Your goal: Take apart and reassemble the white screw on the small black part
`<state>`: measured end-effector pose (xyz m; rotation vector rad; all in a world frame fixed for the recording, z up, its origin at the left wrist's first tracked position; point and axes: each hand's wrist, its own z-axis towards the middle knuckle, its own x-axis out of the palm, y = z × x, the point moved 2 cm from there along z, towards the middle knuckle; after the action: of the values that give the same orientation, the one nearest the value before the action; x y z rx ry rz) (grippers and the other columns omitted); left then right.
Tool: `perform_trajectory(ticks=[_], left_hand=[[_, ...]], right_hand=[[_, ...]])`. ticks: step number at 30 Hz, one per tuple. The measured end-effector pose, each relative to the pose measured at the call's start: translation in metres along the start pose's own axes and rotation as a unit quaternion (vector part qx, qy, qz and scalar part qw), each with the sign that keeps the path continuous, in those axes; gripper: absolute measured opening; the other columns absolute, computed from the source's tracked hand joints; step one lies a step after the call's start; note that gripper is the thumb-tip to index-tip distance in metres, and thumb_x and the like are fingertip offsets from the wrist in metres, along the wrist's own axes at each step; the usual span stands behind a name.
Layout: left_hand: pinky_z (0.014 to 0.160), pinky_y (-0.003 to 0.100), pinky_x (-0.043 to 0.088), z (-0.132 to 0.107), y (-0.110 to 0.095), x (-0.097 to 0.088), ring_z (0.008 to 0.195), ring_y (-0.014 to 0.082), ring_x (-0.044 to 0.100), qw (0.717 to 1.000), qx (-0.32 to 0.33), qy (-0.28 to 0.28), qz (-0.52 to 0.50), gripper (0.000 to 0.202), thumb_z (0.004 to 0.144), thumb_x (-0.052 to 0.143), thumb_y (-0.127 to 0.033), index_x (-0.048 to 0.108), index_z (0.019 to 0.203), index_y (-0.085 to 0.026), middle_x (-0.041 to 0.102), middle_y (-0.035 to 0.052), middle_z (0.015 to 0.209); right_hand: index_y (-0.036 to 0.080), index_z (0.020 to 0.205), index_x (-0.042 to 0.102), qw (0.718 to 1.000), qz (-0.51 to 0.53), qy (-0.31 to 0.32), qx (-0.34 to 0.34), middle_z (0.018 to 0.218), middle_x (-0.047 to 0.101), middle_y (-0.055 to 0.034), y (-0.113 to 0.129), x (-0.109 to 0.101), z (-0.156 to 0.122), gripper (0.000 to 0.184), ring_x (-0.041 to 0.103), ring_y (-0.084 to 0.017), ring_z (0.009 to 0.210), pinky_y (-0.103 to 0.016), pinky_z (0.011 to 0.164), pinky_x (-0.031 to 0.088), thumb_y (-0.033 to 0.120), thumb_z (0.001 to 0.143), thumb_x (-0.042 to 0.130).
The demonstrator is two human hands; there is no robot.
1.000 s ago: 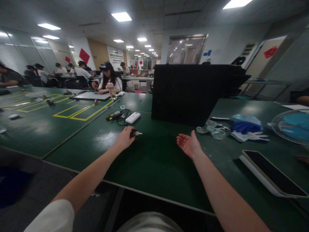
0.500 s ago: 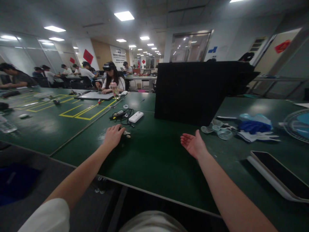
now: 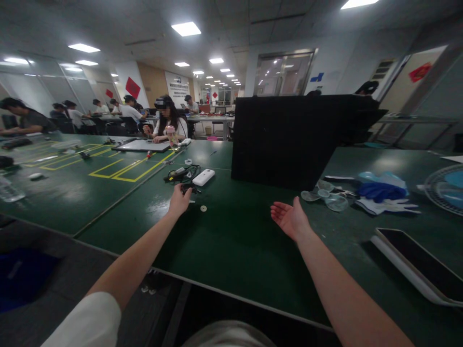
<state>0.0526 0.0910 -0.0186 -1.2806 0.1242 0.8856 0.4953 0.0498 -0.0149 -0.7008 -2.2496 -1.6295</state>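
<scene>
- While the seated person leans over the green counter (image 3: pixel 235 241), the left hand (image 3: pixel 180 200) stretches out toward eleven o'clock, with its fingers curled onto a small black part (image 3: pixel 189 189).
- That part lies on the counter at the fingertips, touching the edge of the black cables (image 3: pixel 181 173). Whether the grip is clenched on it or only resting on it I cannot tell, as the fingers hide the contact.
- Just beside the left hand, at four o'clock, a white disc (image 3: pixel 203 208) sits alone on the counter.
- At one o'clock from that hand lies a white box (image 3: pixel 203 177), right against the cables.
- Well apart from the left, the right hand (image 3: pixel 291 219) is turned palm up, its grip released, fingers spread and holding nothing.
- At twelve o'clock from the right hand stands a black panel (image 3: pixel 289 140).
- At two o'clock from it lie clear plastic lids (image 3: pixel 323 195), with blue gloves (image 3: pixel 378 190) farther along.
- At four o'clock a tablet (image 3: pixel 415 265) lies flat near the counter's edge.
- Other people (image 3: pixel 164 120) sit at the far tables, around ten and eleven o'clock.
</scene>
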Motion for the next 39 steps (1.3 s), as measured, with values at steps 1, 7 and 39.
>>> perform_trajectory(ticks=[1,7,39], left_hand=[[0.089,0.034,0.048,-0.002,-0.003,0.004,0.106,0.0233,0.064,1.000,-0.003,0.014,-0.003,0.050,0.091,0.054,-0.046,0.044,0.131,-0.017,0.063,0.0148,0.123],[0.087,0.031,0.046,-0.022,-0.027,0.030,0.105,0.0202,0.062,0.995,0.029,0.098,0.010,0.049,0.096,0.049,-0.042,0.036,0.134,-0.013,0.062,0.0164,0.126],[0.088,0.036,0.051,-0.092,-0.078,0.059,0.092,0.0184,0.064,0.971,0.122,0.183,-0.097,0.047,0.084,0.065,-0.032,0.050,0.128,-0.021,0.066,0.0064,0.106]], right_hand=[[0.017,0.097,0.063,1.000,0.002,0.001,-0.001,0.085,0.071,-0.0133,0.000,0.000,0.000,0.066,0.069,-0.022,0.074,-0.036,0.067,0.058,0.071,0.092,0.024],[0.017,0.095,0.063,1.000,0.015,0.008,-0.004,0.080,0.070,-0.0134,0.000,0.001,-0.001,0.067,0.067,-0.022,0.070,-0.036,0.064,0.057,0.071,0.092,0.023],[0.025,0.092,0.073,0.627,-0.694,0.143,-0.323,0.091,0.068,-0.0066,-0.009,0.062,-0.069,0.042,0.059,-0.023,0.081,-0.034,0.066,0.044,0.063,0.076,0.067]])
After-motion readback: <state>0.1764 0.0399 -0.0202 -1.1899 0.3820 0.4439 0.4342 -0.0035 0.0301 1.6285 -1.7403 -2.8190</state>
